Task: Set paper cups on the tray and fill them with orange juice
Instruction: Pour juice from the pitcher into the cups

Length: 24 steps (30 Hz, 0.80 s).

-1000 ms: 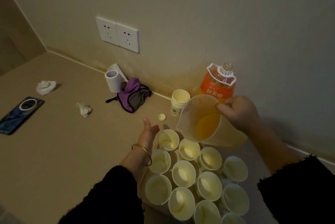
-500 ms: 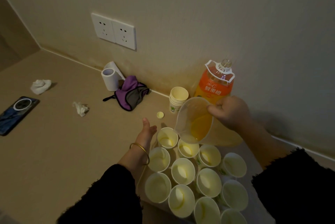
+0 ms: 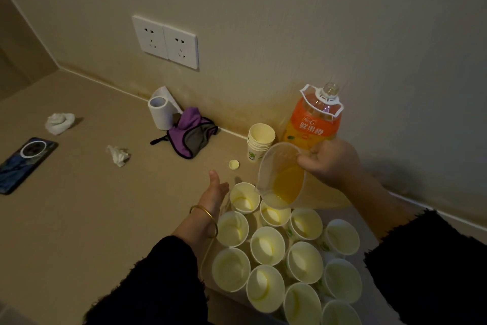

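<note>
Several white paper cups (image 3: 267, 245) stand close together on a tray (image 3: 208, 253) at the lower middle. My right hand (image 3: 330, 161) grips a clear plastic jug (image 3: 283, 176) with orange juice in it. The jug is tilted to the left, its spout over the cup at the far left corner (image 3: 244, 197). My left hand (image 3: 214, 190) rests open, fingers straight, beside that cup at the tray's left edge. An uncapped orange juice bottle (image 3: 315, 119) stands against the wall behind the jug. A stack of spare cups (image 3: 261, 141) sits to its left.
A small yellow bottle cap (image 3: 234, 164) lies on the counter near my left hand. Further left are a purple pouch (image 3: 192, 135), a paper roll (image 3: 160, 114), two crumpled tissues (image 3: 60, 122), and a phone (image 3: 25, 164). A double wall socket (image 3: 166, 41) is above.
The jug has tipped further to the left and lower toward the far cups, and the juice has run toward the spout. My left hand has stayed beside the tray.
</note>
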Motion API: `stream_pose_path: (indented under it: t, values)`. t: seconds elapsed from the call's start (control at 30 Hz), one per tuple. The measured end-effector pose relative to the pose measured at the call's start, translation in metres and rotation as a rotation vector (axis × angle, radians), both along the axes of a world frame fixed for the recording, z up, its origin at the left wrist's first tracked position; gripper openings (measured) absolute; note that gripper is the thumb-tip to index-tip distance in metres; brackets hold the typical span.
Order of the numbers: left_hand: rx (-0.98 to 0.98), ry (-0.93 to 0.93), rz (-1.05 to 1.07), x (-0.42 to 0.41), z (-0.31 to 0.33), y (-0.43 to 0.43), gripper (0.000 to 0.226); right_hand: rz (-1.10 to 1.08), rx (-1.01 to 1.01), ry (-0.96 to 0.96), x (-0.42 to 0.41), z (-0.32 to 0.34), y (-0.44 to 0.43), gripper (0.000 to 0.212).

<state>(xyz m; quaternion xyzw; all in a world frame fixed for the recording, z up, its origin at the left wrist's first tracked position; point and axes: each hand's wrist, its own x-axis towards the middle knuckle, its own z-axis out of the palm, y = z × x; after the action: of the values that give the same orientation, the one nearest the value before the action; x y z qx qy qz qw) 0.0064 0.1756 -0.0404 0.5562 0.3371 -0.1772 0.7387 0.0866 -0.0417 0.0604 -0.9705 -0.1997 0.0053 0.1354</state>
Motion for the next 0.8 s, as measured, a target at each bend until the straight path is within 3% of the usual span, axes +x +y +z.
stream_pose_path:
  t: [0.8]
  values:
    - [0.011, 0.037, -0.048, 0.0001, -0.0079, 0.0024, 0.08, 0.043, -0.154, -0.065, 0.0007, 0.001, 0.0074, 0.061]
